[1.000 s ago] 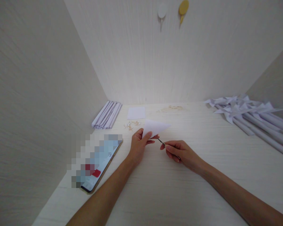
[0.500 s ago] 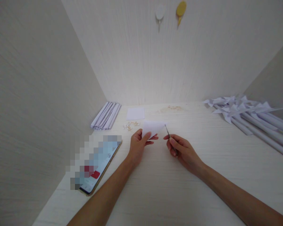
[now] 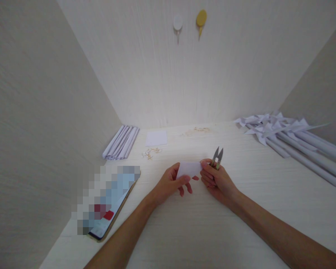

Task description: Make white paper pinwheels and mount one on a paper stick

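Observation:
My left hand (image 3: 176,181) is closed on a folded piece of white paper (image 3: 189,169), thumb on the near face and some fingers showing below it. Facing it, my right hand (image 3: 217,179) keeps a pair of thread snips (image 3: 217,157) tucked in its fingers, with the two blades pointing up and apart. The thumb and forefinger of that hand also pinch the paper's right-hand tip. Beyond the paper, a flat white sheet (image 3: 156,138) lies on the table.
Rolled white paper tubes (image 3: 121,142) lie bundled at the back left. Paper pinwheels on tube sticks (image 3: 285,136) are heaped at the right. A phone (image 3: 112,209), partly pixelated, rests at the left. Small light-coloured bits (image 3: 150,152) are scattered near the sheet.
My right hand has turned the snips blades-up into its palm and taken hold of the paper's tip. The left hand with the paper has come slightly lower and rightward in view.

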A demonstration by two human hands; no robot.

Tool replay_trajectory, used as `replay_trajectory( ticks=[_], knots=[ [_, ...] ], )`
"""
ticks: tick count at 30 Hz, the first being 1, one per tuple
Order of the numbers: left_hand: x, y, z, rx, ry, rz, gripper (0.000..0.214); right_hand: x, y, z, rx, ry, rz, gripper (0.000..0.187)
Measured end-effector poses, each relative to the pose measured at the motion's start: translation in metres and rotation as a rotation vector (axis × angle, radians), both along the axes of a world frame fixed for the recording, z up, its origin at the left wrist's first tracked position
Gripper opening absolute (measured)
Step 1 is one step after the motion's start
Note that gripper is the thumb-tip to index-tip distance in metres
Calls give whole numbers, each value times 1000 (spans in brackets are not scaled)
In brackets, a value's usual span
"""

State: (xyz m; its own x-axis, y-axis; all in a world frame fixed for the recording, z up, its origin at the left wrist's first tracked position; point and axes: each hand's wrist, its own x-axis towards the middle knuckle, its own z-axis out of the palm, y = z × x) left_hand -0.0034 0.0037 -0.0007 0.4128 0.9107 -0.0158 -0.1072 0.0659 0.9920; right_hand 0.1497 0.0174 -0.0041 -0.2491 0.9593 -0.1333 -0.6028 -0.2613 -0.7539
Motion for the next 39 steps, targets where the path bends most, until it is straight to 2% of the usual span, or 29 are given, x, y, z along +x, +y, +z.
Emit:
replay_trajectory(
  ticks=[4,10,14,18,23,27,32,36,39],
  knots=[
    [-3,0,-3,-1,-50,-66,47,-1,1,1,10,10,-5,23],
    [-2,1,-3,-25,10,-15,55,-1,0,2,36,0,3,17],
    [0,1,-2,-87,-6,42,46,0,-1,2,36,8,-3,11],
    [-1,4,-7,-126,-40,118,29,0,-1,2,28,20,-4,15],
    [-4,3,-7,-115,-51,159,30,-2,-2,0,5,-56,-46,16],
    [-4,2,-5,-125,27,196,30,-2,-3,-2,-11,-133,-57,16],
    [-3,2,-6,-145,46,194,29,-3,-4,-2,-13,-160,-67,22],
    [-5,6,-6,-124,-29,195,31,-2,-2,-2,-22,-132,-131,27],
    [-9,10,-6,-107,-100,292,30,0,0,-2,8,-104,-156,30]
  ],
)
